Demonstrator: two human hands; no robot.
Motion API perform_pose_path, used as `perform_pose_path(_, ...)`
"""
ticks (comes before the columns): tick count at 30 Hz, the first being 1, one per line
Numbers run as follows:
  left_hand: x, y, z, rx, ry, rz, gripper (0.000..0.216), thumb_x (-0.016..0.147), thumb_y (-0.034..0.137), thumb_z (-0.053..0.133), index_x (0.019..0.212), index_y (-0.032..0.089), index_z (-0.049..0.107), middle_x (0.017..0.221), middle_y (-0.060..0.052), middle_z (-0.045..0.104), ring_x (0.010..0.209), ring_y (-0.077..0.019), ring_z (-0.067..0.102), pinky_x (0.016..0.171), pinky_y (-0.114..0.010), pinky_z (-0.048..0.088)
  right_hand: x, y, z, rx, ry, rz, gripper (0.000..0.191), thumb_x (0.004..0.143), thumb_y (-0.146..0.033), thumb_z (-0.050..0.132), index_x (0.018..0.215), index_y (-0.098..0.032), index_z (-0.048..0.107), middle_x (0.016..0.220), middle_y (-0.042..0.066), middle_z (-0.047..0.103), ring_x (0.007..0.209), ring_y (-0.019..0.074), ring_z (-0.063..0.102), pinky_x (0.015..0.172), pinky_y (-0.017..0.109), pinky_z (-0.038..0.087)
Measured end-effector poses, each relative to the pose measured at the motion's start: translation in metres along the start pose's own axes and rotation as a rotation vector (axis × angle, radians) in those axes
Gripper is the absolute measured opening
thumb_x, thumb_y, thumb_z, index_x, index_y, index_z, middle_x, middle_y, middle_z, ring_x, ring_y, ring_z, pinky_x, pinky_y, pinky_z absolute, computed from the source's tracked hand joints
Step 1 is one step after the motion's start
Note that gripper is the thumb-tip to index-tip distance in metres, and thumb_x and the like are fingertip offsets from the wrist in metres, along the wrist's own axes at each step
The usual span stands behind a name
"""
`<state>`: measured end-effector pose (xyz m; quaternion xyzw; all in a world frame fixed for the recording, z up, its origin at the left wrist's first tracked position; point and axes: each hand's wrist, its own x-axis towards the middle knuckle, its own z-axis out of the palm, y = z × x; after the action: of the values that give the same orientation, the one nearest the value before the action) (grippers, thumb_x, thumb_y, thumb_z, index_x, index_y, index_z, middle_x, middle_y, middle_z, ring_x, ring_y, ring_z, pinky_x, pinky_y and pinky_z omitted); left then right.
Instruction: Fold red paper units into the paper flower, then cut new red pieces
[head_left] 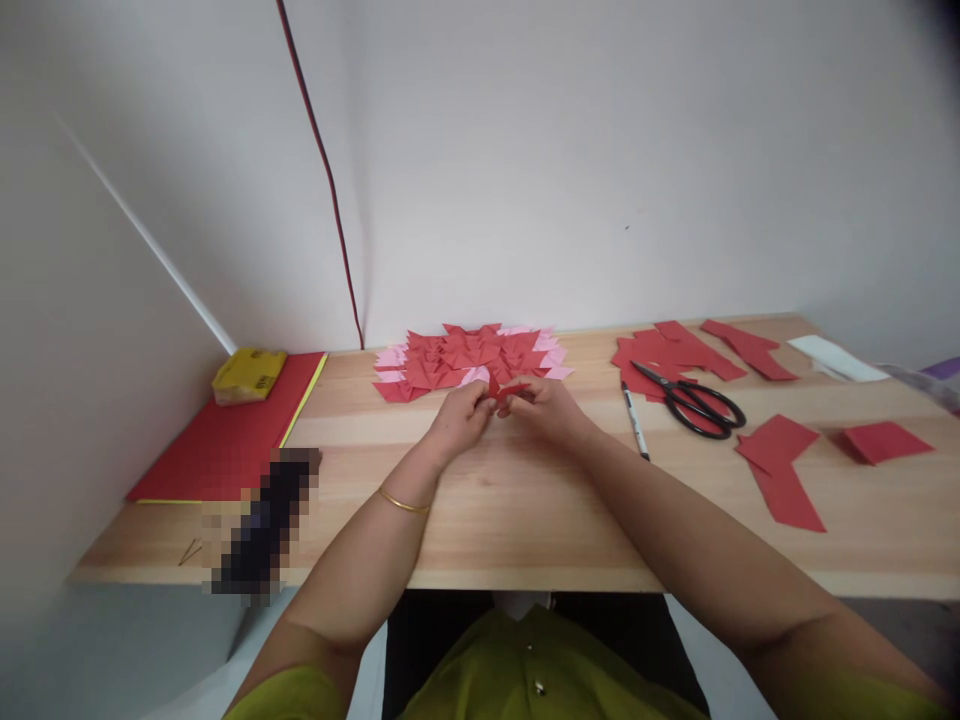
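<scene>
Near the middle of the wooden table (pixel 525 520), my left hand (pixel 463 415) and my right hand (pixel 546 408) meet with closed fingers. Between them they pinch a small folded red paper piece (pixel 504 389), partly covered by the fingers. Just behind my hands lies a pile of folded red and pink paper pieces (pixel 465 352), with pointed tips sticking out on both sides.
Black-handled scissors (pixel 701 405) rest on red paper scraps (pixel 652 350) at the right, beside a marker pen (pixel 635 422). Closer lie a red offcut (pixel 784 475) and a folded red sheet (pixel 889 442). Leftward, a yellow packet (pixel 249 376) sits on red sheets (pixel 217 440).
</scene>
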<state>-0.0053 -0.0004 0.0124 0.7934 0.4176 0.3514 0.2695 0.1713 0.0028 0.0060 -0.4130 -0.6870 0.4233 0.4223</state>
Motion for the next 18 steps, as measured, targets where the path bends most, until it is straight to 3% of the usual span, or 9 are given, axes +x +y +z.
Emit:
perform_pose_path(4,-0.0003,0.0013,-0.0001,-0.065,0.013,-0.052,0.011,0.081,0.021,0.051,0.073,0.018,0.057,0.063,0.000,0.055,0.058,-0.0128,0.045,0.057,-0.025,0.031,0.0010,0.0020,0.0000,0.084,-0.037,0.038,0.012,0.073,-0.025,0.057,0.082,-0.019,0.063,0.072,0.002,0.070,0.072,0.0166,0.067,0.071,0.030,0.052)
perform_pose_path(12,-0.0017,0.0003,0.0061,-0.064,-0.019,-0.017,0.009,0.081,0.018,0.050,0.076,0.018,0.058,0.066,0.000,0.058,0.061,-0.0127,0.049,0.062,-0.024,0.035,-0.0010,0.0069,0.0017,-0.097,0.038,-0.051,0.008,0.069,-0.019,0.059,0.075,-0.019,0.064,0.070,0.000,0.068,0.064,0.0149,0.062,0.059,0.025,0.048)
perform_pose_path(18,-0.0009,-0.0009,0.0036,-0.191,-0.054,-0.104,0.012,0.083,0.023,0.049,0.080,0.017,0.058,0.068,-0.001,0.059,0.062,-0.0126,0.053,0.061,-0.024,0.039,0.0008,0.0012,-0.0025,0.063,-0.023,0.029,0.010,0.073,-0.022,0.055,0.073,-0.019,0.064,0.069,0.001,0.070,0.069,0.0165,0.066,0.068,0.029,0.052)
